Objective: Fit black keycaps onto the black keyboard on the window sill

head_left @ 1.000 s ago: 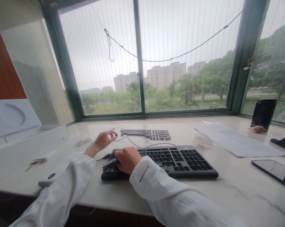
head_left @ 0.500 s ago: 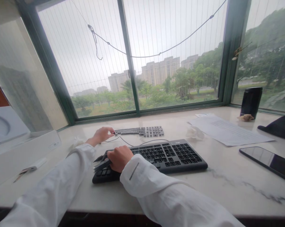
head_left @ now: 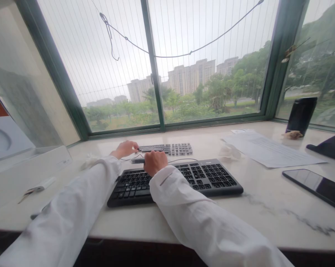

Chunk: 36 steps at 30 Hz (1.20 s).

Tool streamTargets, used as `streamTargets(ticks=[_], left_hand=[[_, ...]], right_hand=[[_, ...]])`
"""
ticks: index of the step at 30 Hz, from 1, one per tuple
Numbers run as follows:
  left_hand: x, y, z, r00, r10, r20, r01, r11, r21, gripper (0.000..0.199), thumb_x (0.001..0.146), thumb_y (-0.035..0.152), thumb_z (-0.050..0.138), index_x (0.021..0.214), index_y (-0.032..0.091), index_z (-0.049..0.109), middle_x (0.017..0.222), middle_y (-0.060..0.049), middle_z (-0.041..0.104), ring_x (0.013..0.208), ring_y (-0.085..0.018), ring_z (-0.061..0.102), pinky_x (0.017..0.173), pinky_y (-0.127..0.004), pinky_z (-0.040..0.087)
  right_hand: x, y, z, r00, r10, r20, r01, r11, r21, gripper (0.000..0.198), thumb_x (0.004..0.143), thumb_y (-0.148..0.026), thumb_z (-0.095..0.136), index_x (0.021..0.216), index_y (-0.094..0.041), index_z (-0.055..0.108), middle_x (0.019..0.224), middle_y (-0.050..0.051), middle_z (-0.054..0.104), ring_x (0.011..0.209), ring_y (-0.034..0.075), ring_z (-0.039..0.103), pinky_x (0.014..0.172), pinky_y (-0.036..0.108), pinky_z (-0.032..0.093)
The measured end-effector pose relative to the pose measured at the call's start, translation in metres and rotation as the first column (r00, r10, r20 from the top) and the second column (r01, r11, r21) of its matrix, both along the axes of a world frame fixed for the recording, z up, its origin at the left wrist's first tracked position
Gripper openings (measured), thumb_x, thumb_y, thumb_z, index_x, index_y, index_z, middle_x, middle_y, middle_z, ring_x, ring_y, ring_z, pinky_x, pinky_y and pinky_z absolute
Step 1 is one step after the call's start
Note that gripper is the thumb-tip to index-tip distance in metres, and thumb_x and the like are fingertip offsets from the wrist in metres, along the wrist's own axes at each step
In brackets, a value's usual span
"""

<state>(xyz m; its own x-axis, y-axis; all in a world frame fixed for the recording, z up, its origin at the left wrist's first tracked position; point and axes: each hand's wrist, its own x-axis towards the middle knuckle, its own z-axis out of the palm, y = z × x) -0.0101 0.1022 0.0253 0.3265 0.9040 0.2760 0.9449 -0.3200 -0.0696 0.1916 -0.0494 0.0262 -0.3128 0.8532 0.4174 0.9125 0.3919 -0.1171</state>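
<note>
A black keyboard (head_left: 212, 188) lies on the pale marbled countertop. Behind it, loose dark keycaps (head_left: 181, 149) are laid out in rows. My left hand (head_left: 125, 149) reaches to the left end of these rows, its fingers pinched on a small dark keycap. My right hand (head_left: 155, 162) is closed above the keyboard's back edge, left of its middle. It grips a dark narrow tool (head_left: 137, 161) that points left; the tool's exact kind is unclear. A thin black cable (head_left: 182, 160) runs between the keyboard and the keycap rows.
To the right lie a printed sheet (head_left: 262, 150), crumpled tissue (head_left: 229, 152) and a phone (head_left: 317, 185). A black cylinder (head_left: 301, 115) stands near the window. Keys (head_left: 35, 191) and a white box (head_left: 45, 163) are on the left.
My right hand has lifted from the keyboard's left part and moved right and back with the tool. My left hand has shifted slightly right along the keycap rows. The view has moved a little.
</note>
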Motion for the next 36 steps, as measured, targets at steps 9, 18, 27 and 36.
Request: streamTargets(ticks=[9, 18, 27, 36], left_hand=[[-0.004, 0.001, -0.005, 1.000, 0.014, 0.014, -0.014, 1.000, -0.001, 0.021, 0.071, 0.042, 0.063, 0.088, 0.032, 0.072, 0.095, 0.003, 0.072, 0.090, -0.019, 0.062, 0.077, -0.026, 0.044], [0.000, 0.005, -0.011, 0.999, 0.019, 0.038, -0.020, 1.000, 0.005, 0.018, 0.071, 0.038, 0.062, 0.085, 0.032, 0.072, 0.094, 0.003, 0.072, 0.089, -0.019, 0.063, 0.076, -0.026, 0.044], [-0.005, 0.003, -0.001, 0.996, 0.036, 0.087, -0.039, 0.999, 0.035, 0.020, 0.074, 0.041, 0.061, 0.088, 0.033, 0.072, 0.093, 0.004, 0.072, 0.088, -0.019, 0.062, 0.075, -0.025, 0.044], [-0.009, -0.016, -0.007, 0.984, 0.093, 0.152, -0.106, 0.992, 0.076, 0.024, 0.075, 0.047, 0.062, 0.093, 0.034, 0.072, 0.095, 0.005, 0.072, 0.087, -0.019, 0.063, 0.074, -0.026, 0.046]], right_hand=[[-0.017, -0.004, -0.014, 0.993, 0.109, 0.042, -0.108, 0.994, -0.017, 0.021, 0.073, -0.022, 0.057, 0.087, -0.015, 0.071, 0.085, 0.015, 0.071, 0.081, 0.024, 0.067, 0.068, 0.032, 0.048], [-0.018, -0.005, -0.016, 0.986, 0.156, 0.057, -0.155, 0.988, -0.014, 0.022, 0.072, -0.023, 0.058, 0.087, -0.016, 0.071, 0.084, 0.013, 0.070, 0.081, 0.025, 0.067, 0.068, 0.034, 0.048], [-0.016, -0.004, -0.014, 0.990, 0.119, 0.074, -0.118, 0.993, -0.024, 0.021, 0.073, -0.023, 0.056, 0.087, -0.016, 0.071, 0.084, 0.014, 0.070, 0.081, 0.024, 0.067, 0.067, 0.032, 0.048], [-0.016, -0.004, -0.016, 0.992, 0.079, 0.103, -0.075, 0.996, -0.040, 0.023, 0.074, -0.024, 0.055, 0.090, -0.015, 0.070, 0.087, 0.014, 0.069, 0.083, 0.024, 0.066, 0.068, 0.033, 0.046]])
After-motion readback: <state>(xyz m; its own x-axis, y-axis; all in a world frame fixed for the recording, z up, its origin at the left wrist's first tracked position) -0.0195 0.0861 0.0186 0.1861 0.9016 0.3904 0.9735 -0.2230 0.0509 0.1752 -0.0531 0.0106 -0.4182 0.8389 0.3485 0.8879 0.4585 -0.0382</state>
